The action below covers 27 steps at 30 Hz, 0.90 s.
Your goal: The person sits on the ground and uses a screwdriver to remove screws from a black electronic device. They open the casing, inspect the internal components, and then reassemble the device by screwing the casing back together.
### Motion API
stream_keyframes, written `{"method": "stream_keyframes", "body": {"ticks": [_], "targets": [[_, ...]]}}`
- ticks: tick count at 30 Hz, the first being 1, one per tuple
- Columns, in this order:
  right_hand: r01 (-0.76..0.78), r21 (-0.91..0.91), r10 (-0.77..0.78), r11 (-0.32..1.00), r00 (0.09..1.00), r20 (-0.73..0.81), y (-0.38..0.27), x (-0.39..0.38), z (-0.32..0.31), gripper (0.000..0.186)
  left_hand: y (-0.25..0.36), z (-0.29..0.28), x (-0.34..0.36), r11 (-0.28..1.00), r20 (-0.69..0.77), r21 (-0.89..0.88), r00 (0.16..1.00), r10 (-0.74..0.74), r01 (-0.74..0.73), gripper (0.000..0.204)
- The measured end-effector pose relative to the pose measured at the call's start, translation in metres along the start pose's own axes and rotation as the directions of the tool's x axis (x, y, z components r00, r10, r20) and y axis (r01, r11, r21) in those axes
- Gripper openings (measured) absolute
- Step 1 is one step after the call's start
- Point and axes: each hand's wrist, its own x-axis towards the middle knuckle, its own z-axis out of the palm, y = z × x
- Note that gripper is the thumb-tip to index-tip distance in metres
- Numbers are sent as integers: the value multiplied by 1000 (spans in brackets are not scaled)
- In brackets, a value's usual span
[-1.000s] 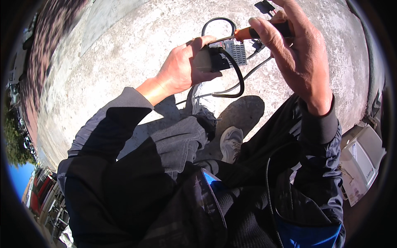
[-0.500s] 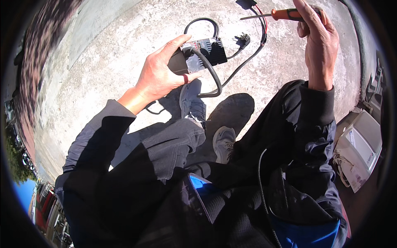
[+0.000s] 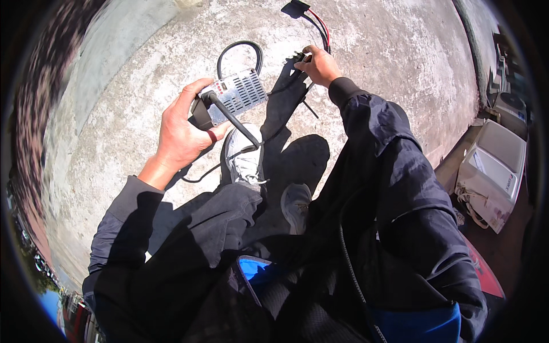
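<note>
My left hand (image 3: 184, 130) grips a small grey metal box with vent slots (image 3: 235, 96), held above my shoe. A thick black cable (image 3: 237, 54) loops from the box's far end, and another black cable (image 3: 233, 120) runs down from its near end. My right hand (image 3: 318, 64) is stretched out low over the concrete, fingers closed around a small dark plug and thin wires (image 3: 297, 57). Red and black wires (image 3: 318, 26) lead on from there to a black connector (image 3: 293, 8) lying on the ground.
I stand on rough grey concrete (image 3: 389, 63). My grey shoes (image 3: 245, 154) are below the box. A white boxy appliance (image 3: 492, 166) sits at the right beyond a drop in the concrete. A blue bag edge (image 3: 257, 268) shows at my waist.
My right hand has dropped from holding an orange-handled tool up high to reaching down at the wires on the ground; the tool is no longer visible. The left hand holds the box lower.
</note>
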Motion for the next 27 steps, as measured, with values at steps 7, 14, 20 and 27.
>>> {"method": "stream_keyframes", "body": {"ticks": [7,14,20,27], "targets": [[11,-4,-11,1000,999,-52,7,-2,10,39,1,-1,-3,985,64,-80,986,-151,156,78],[-108,-220,132,969,987,95,3,-6,0,39,1,-4,-1,984,69,-83,986,-151,156,79],[-84,-277,227,957,810,541,0,-9,-27,36,0,-1,3,998,16,-32,998,-56,57,76],[-26,-27,21,999,987,-158,8,24,13,23,3,0,4,999,17,-29,999,-41,42,77]]}}
